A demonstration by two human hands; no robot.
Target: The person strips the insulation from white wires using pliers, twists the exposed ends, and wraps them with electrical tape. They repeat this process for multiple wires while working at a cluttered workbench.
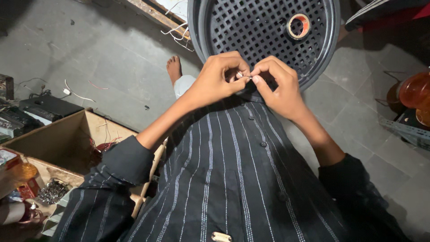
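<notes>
My left hand [218,77] and my right hand [276,83] meet in front of my chest, fingertips pinched together on a tiny pale thing [247,77], perhaps a thin wire; too small to tell. Both hands hover over the near rim of a round dark plastic stool [264,27] with a grid seat. A roll of reddish tape [298,25] lies on that seat. My dark striped shirt [233,170] fills the lower part of the view.
An open cardboard box [62,139] with red wires sits at the left, with small packets and a metal chain beside it. Black electronic units [40,110] lie at far left. An orange round object [414,92] is at the right. Loose wires lie on the grey tiled floor.
</notes>
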